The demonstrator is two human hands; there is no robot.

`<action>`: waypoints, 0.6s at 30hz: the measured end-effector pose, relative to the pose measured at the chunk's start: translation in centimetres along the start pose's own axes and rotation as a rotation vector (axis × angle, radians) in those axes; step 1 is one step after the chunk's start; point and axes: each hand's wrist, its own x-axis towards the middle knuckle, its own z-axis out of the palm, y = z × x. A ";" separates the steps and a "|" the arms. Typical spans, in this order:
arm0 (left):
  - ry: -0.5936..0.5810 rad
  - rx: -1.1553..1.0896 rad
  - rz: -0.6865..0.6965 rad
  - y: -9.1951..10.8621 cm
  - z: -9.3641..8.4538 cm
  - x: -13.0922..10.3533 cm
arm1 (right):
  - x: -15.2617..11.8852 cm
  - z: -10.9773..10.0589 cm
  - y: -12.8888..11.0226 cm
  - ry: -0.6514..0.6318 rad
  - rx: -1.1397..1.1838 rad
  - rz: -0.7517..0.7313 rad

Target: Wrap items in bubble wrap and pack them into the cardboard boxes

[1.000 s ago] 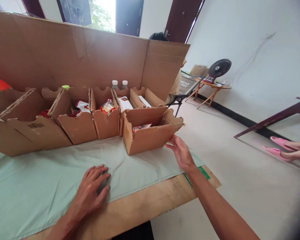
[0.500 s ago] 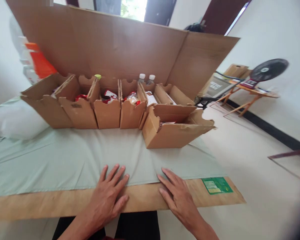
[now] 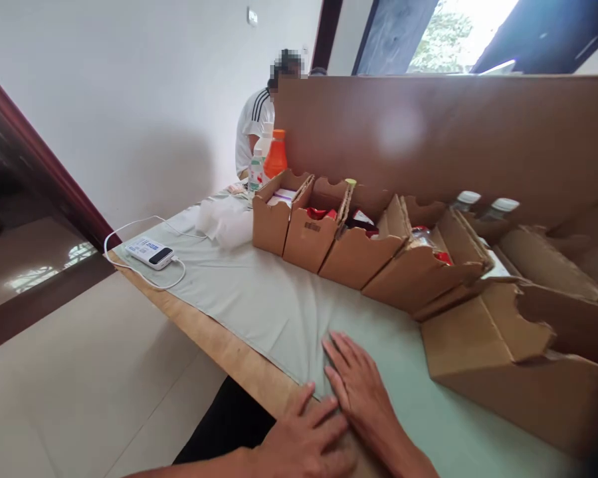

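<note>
My left hand [image 3: 311, 431] rests at the table's front edge, fingers spread, with nothing in it. Close beside it, my right hand [image 3: 356, 378] lies on the pale green cloth [image 3: 259, 292], fingers stretched out and holding nothing. Beyond the hands runs a row of open cardboard boxes [image 3: 303, 239] with small packaged goods inside. Nearest to my right hand stands another cardboard box [image 3: 468, 338], set in front of the row; its contents are hidden from here.
A white power bank [image 3: 149, 252] with a cable lies at the table's left end, near clear plastic wrap [image 3: 224, 222]. An orange bottle [image 3: 276, 156] stands behind the boxes. A tall cardboard panel [image 3: 428, 133] backs the row. A person [image 3: 254, 126] sits beyond it.
The view has swung left, bringing the power bank and the seated person into sight. My hands have come closer together and still lie on the table.
</note>
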 end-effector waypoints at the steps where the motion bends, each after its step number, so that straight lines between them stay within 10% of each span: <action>1: -0.008 -0.062 0.012 -0.3 0.0 -0.5 | -0.1 -0.1 -0.8 -0.031 0.066 -0.071; 7: -0.046 -0.439 -0.149 -5.6 -9.1 -2.7 | 5.5 0.1 -3.3 -0.081 0.373 -0.039; 11: 0.477 -0.222 -0.625 -13.4 -15.6 -3.6 | 9.2 2.2 -2.6 0.059 0.321 0.026; 18: 0.763 0.398 -0.880 -26.3 -17.6 -0.7 | 8.6 2.5 -2.0 0.081 0.375 0.035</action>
